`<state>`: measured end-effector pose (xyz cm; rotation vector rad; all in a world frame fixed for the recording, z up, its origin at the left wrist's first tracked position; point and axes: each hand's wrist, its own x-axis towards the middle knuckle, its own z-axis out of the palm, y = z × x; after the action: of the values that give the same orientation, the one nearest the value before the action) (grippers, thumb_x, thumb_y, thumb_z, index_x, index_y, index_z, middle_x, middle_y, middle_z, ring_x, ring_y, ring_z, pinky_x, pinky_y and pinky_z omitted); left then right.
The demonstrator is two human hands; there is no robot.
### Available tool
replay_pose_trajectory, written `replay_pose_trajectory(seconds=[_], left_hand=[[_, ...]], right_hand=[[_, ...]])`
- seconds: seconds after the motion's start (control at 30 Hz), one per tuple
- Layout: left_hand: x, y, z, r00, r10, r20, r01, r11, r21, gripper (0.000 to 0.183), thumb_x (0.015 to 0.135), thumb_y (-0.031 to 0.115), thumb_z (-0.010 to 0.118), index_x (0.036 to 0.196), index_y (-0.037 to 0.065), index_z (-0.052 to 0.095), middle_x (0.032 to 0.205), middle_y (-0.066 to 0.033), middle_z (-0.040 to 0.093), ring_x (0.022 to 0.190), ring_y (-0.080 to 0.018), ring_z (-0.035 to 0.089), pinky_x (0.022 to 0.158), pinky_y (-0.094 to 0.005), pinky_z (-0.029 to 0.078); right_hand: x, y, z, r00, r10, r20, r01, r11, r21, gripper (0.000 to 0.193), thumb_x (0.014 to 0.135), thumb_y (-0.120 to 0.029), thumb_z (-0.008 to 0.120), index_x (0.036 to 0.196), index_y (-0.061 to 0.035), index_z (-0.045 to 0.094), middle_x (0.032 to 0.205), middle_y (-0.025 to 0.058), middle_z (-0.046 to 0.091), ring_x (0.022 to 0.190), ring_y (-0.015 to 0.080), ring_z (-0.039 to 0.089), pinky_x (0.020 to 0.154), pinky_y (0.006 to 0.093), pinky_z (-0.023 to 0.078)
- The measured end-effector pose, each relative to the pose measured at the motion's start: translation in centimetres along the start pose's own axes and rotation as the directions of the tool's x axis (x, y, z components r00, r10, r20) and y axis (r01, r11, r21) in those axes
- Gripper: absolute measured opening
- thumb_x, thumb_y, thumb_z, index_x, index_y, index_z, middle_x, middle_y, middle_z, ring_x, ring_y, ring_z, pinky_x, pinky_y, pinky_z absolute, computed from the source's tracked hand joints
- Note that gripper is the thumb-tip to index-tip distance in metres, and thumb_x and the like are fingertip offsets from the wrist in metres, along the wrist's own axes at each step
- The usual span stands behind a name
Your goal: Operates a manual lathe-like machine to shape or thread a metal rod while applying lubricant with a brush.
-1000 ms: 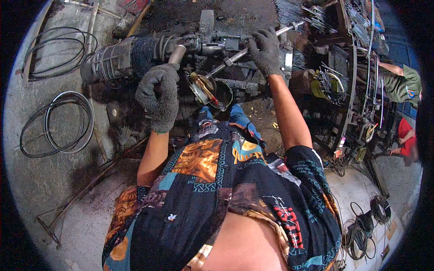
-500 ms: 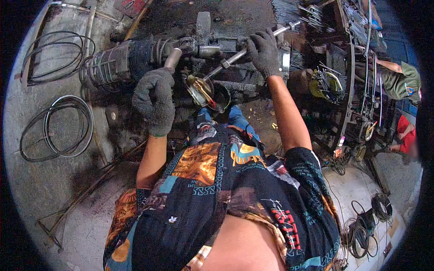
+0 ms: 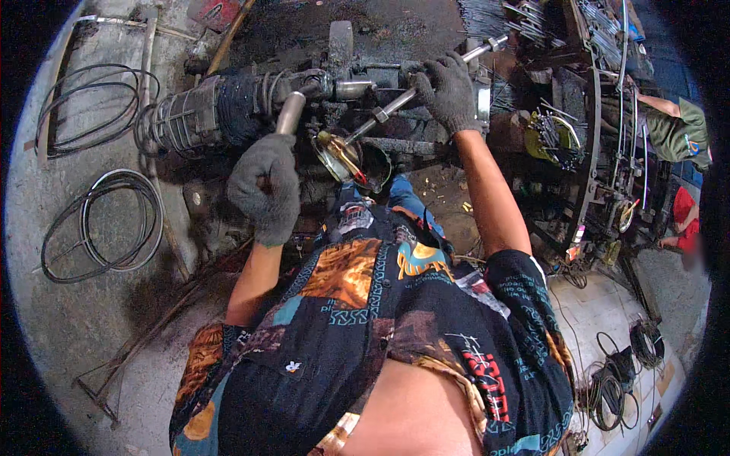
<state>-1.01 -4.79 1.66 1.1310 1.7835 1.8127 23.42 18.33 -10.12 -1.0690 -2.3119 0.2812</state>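
My left hand [image 3: 264, 186], in a dark grey knitted glove, is closed round a short, thick metal tube [image 3: 290, 114]. The tube sticks up out of the fist, its upper end close to a shaft joint [image 3: 313, 80] on the machine. My right hand [image 3: 446, 93], gloved the same way, wraps over a long steel rod [image 3: 395, 101] that slants from lower left to upper right. A collar like a nut [image 3: 380, 114] sits on the rod near its lower end. Below that end, a brush with a yellowish handle [image 3: 340, 150] leans in a round, dark container [image 3: 375, 163].
A ribbed motor [image 3: 182, 120] lies at the left of the greasy machine. Coiled cables [image 3: 122, 220] rest on the left floor. At the right are a basket of metal rods [image 3: 553, 137] and a rack frame [image 3: 589, 175]. A person in a green shirt [image 3: 680, 133] is beyond it.
The tube in my left hand has tipped and shifted slightly down, its upper end now lower beside the joint. My right hand keeps hold of the rod, almost unmoved.
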Motion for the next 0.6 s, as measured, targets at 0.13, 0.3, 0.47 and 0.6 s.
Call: replay_pose_trajectory(seconds=[0.13,0.3,0.47,0.6], left_hand=[[0.9,1.5,2.1,0.974,0.130,0.184,-0.170,0.960,0.221,0.006,0.085,0.001,0.071,0.088,0.001,0.065,0.089,-0.0106,0.070,0.085,-0.0228,0.069,0.082,-0.0356,0.055],[0.4,-1.1,2.1,0.991,0.122,0.060,-0.126,0.989,0.077,0.008,0.084,-0.001,0.071,0.087,0.004,0.065,0.088,-0.0082,0.070,0.083,-0.0194,0.068,0.080,-0.0338,0.055],[0.8,0.7,1.9,0.991,0.103,0.084,-0.122,0.955,0.272,0.008,0.087,-0.002,0.067,0.087,0.005,0.064,0.090,-0.0081,0.069,0.082,-0.0175,0.066,0.077,-0.0309,0.053],[0.9,0.7,1.8,0.996,0.042,0.072,-0.039,0.998,-0.045,0.005,0.090,0.000,0.063,0.086,0.004,0.062,0.089,-0.0083,0.068,0.080,-0.0160,0.064,0.075,-0.0300,0.052]], right_hand=[[0.4,0.0,-0.4,0.999,0.010,0.040,-0.011,0.999,0.032,0.029,0.086,-0.031,0.067,0.091,-0.0027,0.072,0.092,0.0189,0.065,0.102,0.0407,0.057,0.094,0.0489,0.045],[0.2,0.0,-0.2,1.000,0.011,0.029,-0.013,0.997,0.074,0.030,0.086,-0.032,0.068,0.092,-0.0025,0.072,0.093,0.0183,0.066,0.101,0.0403,0.058,0.096,0.0493,0.045],[-0.1,-0.1,-0.2,0.998,-0.030,0.048,0.029,0.999,0.012,0.030,0.088,-0.032,0.068,0.101,-0.0053,0.073,0.102,0.0146,0.066,0.110,0.0368,0.056,0.099,0.0450,0.044],[-0.2,0.4,0.1,0.998,-0.007,0.064,0.008,1.000,-0.004,0.028,0.088,-0.031,0.068,0.098,-0.0047,0.072,0.100,0.0141,0.066,0.108,0.0358,0.056,0.098,0.0454,0.043]])
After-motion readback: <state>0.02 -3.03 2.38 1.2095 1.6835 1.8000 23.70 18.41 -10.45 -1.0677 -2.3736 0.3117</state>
